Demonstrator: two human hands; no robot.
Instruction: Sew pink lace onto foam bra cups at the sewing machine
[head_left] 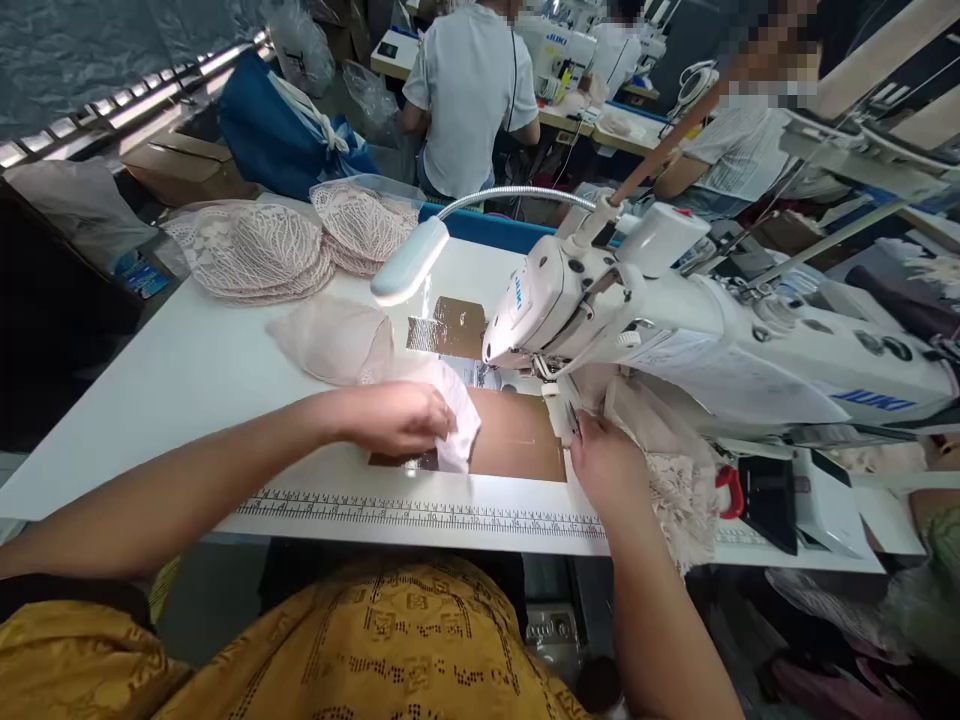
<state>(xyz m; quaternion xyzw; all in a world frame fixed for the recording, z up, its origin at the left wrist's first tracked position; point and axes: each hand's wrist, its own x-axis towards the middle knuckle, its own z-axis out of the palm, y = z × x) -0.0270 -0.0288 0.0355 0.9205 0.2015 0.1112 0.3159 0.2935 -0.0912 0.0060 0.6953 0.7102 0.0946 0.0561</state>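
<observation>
My left hand point(409, 418) is closed on the edge of a pale pinkish-white fabric piece point(459, 420), left of the sewing machine's needle area. The cloth lies bunched over a brown plate point(514, 435) set in the table. To the right, my right hand point(609, 462) is closed beside the white sewing machine point(547, 290), fingertips near a small white block. A thin dark sliver shows at those fingertips, too small to name. Close to my left hand lies a sheer pale fabric cup point(334, 338). Beige lace fabric point(679, 490) hangs alongside my right hand.
Stacked lace cups point(251, 250) lie at the table's back left. A lamp point(411, 262) on a bendy neck overhangs the work. A measuring tape point(427, 516) runs along the front edge. Red-handled scissors point(729, 491) lie at right. Co-workers sit beyond the table.
</observation>
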